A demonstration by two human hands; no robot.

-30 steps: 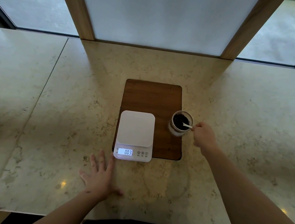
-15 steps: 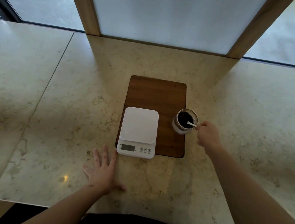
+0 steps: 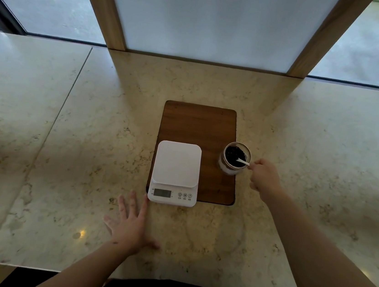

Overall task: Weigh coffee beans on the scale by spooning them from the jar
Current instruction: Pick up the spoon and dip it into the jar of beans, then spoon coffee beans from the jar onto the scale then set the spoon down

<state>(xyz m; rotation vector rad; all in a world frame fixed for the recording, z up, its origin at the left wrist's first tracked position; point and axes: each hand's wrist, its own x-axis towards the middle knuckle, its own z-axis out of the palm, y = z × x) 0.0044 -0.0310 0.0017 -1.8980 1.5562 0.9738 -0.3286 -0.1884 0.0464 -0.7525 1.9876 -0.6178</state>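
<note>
A white digital scale point(image 3: 175, 172) sits on the near left part of a dark wooden board point(image 3: 199, 125), its platform bare and its display grey. A glass jar point(image 3: 234, 158) of dark coffee beans stands at the board's right edge. A small white spoon point(image 3: 242, 161) rests with its bowl in the beans. My right hand point(image 3: 265, 177) is just right of the jar, fingers pinched on the spoon's handle. My left hand point(image 3: 129, 224) lies flat on the counter, fingers spread, just in front of the scale's left corner.
The marble counter point(image 3: 63, 151) has a seam on the left and a front edge close to me. A wood-framed white panel point(image 3: 213, 20) rises at the back, with windows on both sides.
The scale's display was lit with a reading one second ago and is now dark. Both hands stay where they were; only the camera has shifted slightly.
</note>
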